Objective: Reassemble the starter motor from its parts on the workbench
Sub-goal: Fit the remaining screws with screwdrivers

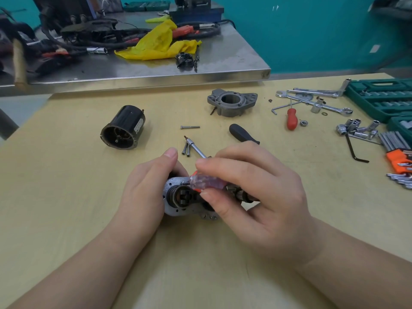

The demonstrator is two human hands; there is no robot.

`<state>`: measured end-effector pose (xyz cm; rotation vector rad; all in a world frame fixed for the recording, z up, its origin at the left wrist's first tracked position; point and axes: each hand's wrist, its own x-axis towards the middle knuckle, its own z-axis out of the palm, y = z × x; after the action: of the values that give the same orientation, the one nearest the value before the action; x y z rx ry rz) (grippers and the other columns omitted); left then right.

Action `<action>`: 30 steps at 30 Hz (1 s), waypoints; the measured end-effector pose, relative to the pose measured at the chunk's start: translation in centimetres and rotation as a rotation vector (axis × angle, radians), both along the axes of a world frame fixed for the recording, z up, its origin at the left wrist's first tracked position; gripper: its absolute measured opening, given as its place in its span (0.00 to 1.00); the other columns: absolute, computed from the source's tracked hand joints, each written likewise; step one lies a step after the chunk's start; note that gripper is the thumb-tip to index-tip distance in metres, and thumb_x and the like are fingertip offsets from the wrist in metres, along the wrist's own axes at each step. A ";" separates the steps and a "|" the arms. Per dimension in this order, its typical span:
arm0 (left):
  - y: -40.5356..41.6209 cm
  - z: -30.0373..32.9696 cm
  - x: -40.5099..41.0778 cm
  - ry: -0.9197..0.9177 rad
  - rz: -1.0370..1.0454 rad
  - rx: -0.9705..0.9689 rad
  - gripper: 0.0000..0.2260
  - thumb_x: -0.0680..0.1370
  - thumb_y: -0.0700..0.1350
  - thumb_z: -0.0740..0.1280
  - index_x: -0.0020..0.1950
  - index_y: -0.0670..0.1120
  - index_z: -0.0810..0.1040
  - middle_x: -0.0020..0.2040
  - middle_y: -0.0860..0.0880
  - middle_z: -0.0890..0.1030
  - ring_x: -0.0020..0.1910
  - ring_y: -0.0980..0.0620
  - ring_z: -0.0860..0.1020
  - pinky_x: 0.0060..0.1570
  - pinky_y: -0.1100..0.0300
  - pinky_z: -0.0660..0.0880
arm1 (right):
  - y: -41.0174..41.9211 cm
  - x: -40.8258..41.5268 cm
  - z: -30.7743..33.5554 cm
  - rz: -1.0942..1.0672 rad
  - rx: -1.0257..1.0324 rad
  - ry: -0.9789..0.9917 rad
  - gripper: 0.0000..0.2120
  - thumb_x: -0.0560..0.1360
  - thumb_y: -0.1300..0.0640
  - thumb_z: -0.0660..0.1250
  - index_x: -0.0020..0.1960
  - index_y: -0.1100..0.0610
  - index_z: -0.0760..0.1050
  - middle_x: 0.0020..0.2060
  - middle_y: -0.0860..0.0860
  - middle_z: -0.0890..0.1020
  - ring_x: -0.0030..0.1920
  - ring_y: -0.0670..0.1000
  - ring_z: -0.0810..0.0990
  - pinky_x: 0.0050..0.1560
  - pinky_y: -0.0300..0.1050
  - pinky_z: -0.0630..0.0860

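Note:
My left hand (147, 188) grips a grey metal starter motor sub-assembly (180, 197) lying on the wooden bench, its gear end facing me. My right hand (249, 192) holds a screwdriver with a clear and orange handle (205, 182); its steel shaft (196, 148) points up and to the left over the bench. A black cylindrical motor housing (123, 128) lies on its side at the left. The grey cast end bracket (231, 102) rests at the centre back. Two short bolts (186, 149) lie by the shaft tip, and a longer bolt (190, 127) lies behind them.
A black-handled tool (243, 133) and a red-handled screwdriver (292, 118) lie to the right, with wrenches (316, 101), sockets (356, 128), hex keys (399, 161) and green tool cases (383, 97) beyond. A steel table (156, 65) with cables and a yellow cloth (158, 43) stands behind.

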<state>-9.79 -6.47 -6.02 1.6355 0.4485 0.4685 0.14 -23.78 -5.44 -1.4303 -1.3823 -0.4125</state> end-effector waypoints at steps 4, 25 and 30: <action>-0.1 0.0 0.1 0.004 0.008 -0.001 0.31 0.75 0.68 0.62 0.40 0.39 0.82 0.41 0.27 0.78 0.38 0.31 0.77 0.43 0.36 0.73 | 0.0 0.1 -0.1 0.018 -0.007 0.035 0.11 0.80 0.62 0.72 0.61 0.65 0.83 0.52 0.59 0.81 0.50 0.51 0.82 0.52 0.42 0.77; 0.2 -0.3 0.1 0.000 -0.017 -0.018 0.29 0.75 0.69 0.62 0.36 0.43 0.82 0.35 0.34 0.78 0.35 0.44 0.76 0.41 0.48 0.71 | 0.1 0.0 -0.2 0.011 -0.003 0.018 0.11 0.81 0.63 0.73 0.62 0.63 0.83 0.51 0.58 0.83 0.50 0.52 0.83 0.50 0.46 0.79; 0.1 -0.4 0.2 0.006 0.011 -0.011 0.28 0.74 0.69 0.62 0.35 0.46 0.81 0.32 0.42 0.77 0.32 0.48 0.75 0.37 0.52 0.70 | -0.1 0.1 -0.3 0.047 -0.013 0.053 0.13 0.83 0.61 0.67 0.64 0.65 0.82 0.54 0.60 0.80 0.48 0.53 0.81 0.50 0.41 0.76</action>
<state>-9.61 -6.38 -6.40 1.6255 0.4640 0.4682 0.23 -23.91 -5.70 -1.4073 -1.3754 -0.3335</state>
